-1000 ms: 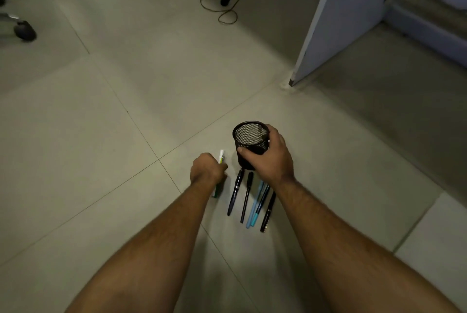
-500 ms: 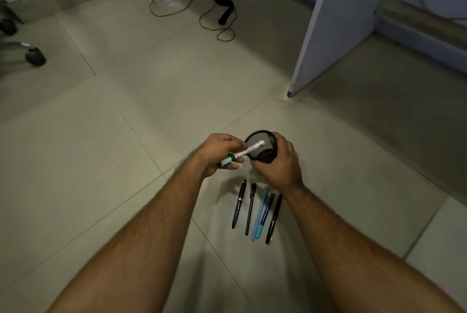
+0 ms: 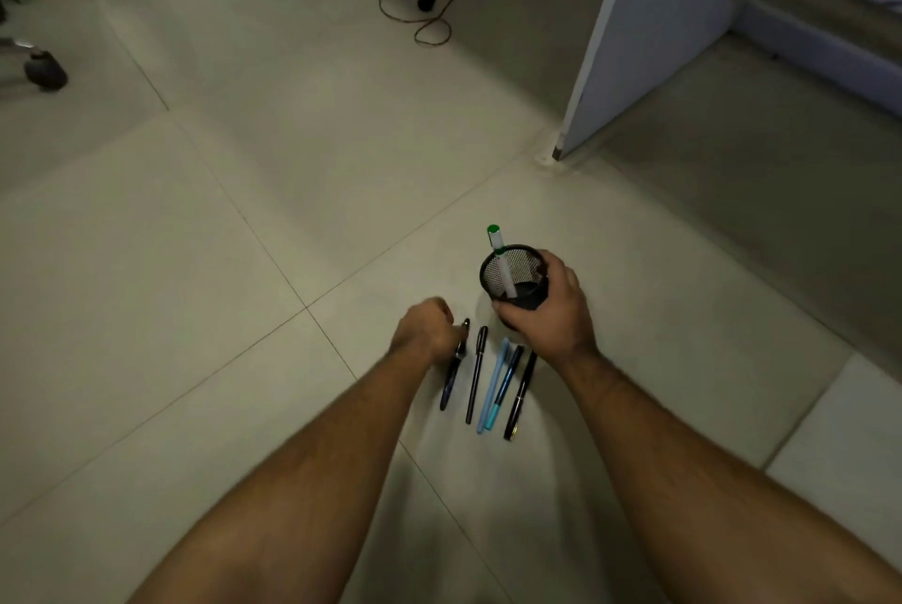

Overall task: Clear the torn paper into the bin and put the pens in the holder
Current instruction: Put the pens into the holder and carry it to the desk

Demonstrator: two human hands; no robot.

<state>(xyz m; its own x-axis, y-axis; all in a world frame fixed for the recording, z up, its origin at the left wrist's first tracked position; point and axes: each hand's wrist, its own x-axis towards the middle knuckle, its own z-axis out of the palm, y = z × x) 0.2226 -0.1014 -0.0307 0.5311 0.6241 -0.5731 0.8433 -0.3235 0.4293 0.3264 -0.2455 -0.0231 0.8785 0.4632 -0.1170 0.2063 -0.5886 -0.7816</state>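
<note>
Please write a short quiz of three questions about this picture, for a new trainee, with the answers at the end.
1. True or false: the white marker with the green cap stands inside the black wire-mesh pen holder.
2. How many pens lie on the tiled floor?
3. Which hand grips the holder? A) left hand B) right hand C) neither

Key:
1. True; its capped end sticks out above the rim.
2. Five, side by side; the left hand is closing on the leftmost dark pen.
3. B.
</note>
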